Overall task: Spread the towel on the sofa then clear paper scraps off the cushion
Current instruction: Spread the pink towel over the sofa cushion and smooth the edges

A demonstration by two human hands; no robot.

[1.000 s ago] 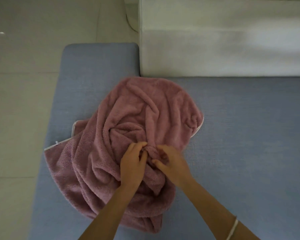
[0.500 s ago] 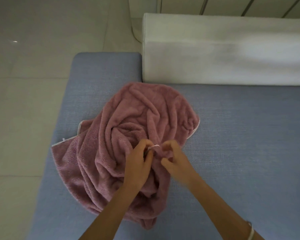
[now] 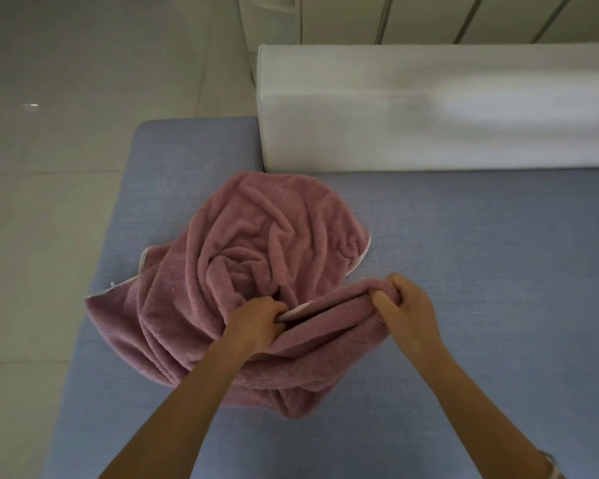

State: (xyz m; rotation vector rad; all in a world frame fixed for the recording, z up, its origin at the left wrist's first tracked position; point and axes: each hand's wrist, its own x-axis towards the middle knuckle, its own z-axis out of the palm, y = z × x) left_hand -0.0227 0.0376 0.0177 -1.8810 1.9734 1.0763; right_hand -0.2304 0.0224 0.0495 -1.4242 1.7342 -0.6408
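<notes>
A pink fluffy towel (image 3: 249, 243) lies crumpled in a heap on the left part of the blue-grey sofa seat (image 3: 481, 271). My left hand (image 3: 256, 323) is closed on the towel's white-trimmed edge near the heap's middle. My right hand (image 3: 405, 305) grips the same edge farther right, and a short stretch of towel is pulled taut between the two hands. No paper scraps show on the seat.
A white back cushion (image 3: 429, 108) stands along the rear of the seat at the right. Pale tiled floor (image 3: 66, 133) runs along the seat's left edge. A radiator-like panel (image 3: 429, 19) is behind the cushion.
My hands were pinched together in the heap's middle; now they have drawn apart, the right one moving right, pulling out an edge of the towel. The view has tilted up.
</notes>
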